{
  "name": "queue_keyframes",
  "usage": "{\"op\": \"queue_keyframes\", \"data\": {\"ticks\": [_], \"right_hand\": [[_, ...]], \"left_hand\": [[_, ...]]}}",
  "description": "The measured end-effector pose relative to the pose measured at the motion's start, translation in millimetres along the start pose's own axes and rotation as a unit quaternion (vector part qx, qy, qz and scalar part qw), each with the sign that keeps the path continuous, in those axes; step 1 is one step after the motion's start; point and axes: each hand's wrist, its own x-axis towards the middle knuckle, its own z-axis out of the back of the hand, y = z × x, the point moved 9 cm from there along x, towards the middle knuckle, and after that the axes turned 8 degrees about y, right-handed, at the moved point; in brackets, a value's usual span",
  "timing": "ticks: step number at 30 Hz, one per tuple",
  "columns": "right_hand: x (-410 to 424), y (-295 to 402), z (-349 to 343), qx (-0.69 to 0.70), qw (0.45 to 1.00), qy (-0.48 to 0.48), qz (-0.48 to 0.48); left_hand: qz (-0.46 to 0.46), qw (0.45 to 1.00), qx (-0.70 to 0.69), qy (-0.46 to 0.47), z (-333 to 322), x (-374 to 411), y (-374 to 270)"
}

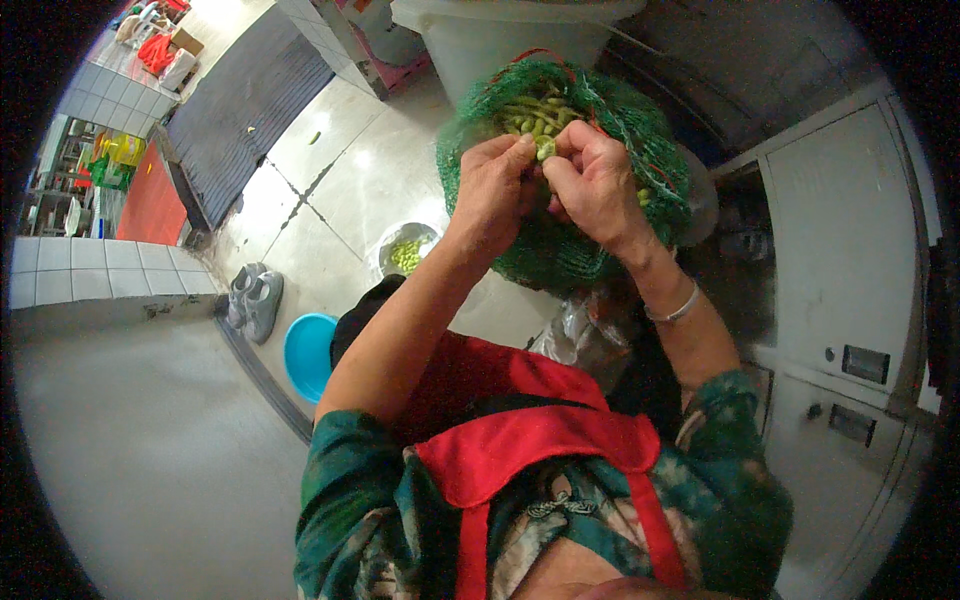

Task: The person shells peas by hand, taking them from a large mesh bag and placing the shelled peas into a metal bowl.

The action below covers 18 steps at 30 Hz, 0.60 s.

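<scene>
My left hand (491, 184) and my right hand (596, 180) meet over a green mesh sack (645, 142). Pinched between the fingers of both is a green soybean pod (546, 148), which looks split open. Many more pods (536, 116) lie in the mouth of the sack, just beyond my fingertips. Below and left of the sack, on the floor, stands a bowl lined with clear plastic (381, 259); shelled green beans (407, 256) lie in it. My left forearm passes close to its right side.
A white plastic bin (510, 37) stands behind the sack. A crumpled clear plastic bag (577, 337) lies nearer me. At left are a blue basin (307, 358) and a pair of grey shoes (259, 300). Grey metal lockers (840, 247) stand at right. One loose pod (314, 138) lies on the tiles.
</scene>
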Motion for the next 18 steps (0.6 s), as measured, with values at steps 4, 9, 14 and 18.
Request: {"op": "queue_keyframes", "data": {"ticks": [4, 9, 14, 18], "right_hand": [[-1, 8, -2, -0.072, 0.997, 0.002, 0.029], [2, 0, 4, -0.033, 0.999, -0.015, 0.013], [0, -1, 7, -0.012, 1.0, -0.02, 0.001], [-1, 2, 7, -0.021, 1.0, 0.009, -0.009]], "left_hand": [[0.006, 1.0, -0.003, 0.014, 4, 5, 8], [0.027, 0.998, -0.05, 0.039, -1, 5, 8], [-0.097, 0.958, 0.256, 0.087, -2, 7, -11], [-0.157, 0.942, 0.279, 0.098, -12, 5, -18]]}}
